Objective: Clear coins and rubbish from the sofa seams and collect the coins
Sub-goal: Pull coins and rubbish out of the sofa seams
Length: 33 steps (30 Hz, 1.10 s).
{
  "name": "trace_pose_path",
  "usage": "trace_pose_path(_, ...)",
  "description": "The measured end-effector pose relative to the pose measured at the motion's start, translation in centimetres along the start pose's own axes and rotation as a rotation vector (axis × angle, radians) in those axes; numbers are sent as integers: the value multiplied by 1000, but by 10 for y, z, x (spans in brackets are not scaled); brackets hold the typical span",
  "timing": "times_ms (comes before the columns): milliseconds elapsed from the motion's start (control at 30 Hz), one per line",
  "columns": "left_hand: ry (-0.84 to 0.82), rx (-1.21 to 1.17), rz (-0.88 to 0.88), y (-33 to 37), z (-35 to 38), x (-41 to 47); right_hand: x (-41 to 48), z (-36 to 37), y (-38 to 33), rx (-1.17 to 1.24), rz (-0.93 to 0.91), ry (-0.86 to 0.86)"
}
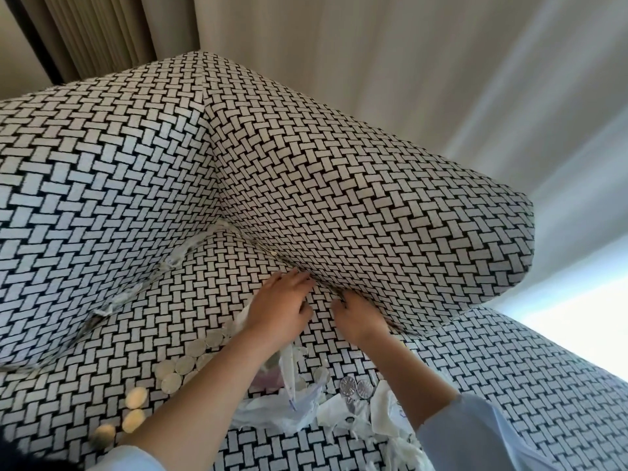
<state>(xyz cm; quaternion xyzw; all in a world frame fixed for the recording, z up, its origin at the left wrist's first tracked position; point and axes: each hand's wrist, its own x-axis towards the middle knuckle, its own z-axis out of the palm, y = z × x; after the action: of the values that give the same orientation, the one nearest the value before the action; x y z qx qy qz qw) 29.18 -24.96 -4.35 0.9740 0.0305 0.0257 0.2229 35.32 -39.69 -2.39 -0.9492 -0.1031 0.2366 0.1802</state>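
A sofa covered in black-and-white woven fabric fills the view, its seat cushion (210,287) below me and its armrest (390,212) to the right. My left hand (278,304) reaches its straight fingers to the seam (299,266) between seat and armrest. My right hand (356,317) digs its curled fingers into the same seam lower down; what they hold is hidden. Several silver coins (176,368) lie in a row on the seat by my left forearm, two more coins (356,389) near my right arm. White paper scraps (343,413) lie between my arms.
Torn paper bits (176,260) stick out of the seam between seat and backrest (102,185) on the left. A small pale speck (274,253) sits in the armrest seam above my hands. Curtains (102,32) hang behind the sofa.
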Motion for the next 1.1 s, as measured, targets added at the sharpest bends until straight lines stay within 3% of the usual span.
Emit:
trace_pose_path(100, 14, 18, 3, 2, 5, 6, 19, 2, -2, 57, 50, -2)
trace_pose_path(200, 136, -69, -43, 4, 4, 12, 33, 3, -3, 46, 95, -19)
trace_pose_path(400, 175, -136, -98, 5, 2, 25, 52, -4, -29, 166, 81, -245)
trace_pose_path(567, 201, -235, -132, -1, 2, 28, 46, 6, -24, 190, 179, -128)
trace_pose_path(800, 204, -253, -136, -3, 4, 26, 37, 14, -16, 203, 136, 16)
trace_pose_path(1100, 225, -122, -86, -7, 11, 23, 34, 21, -16, 292, 172, 122)
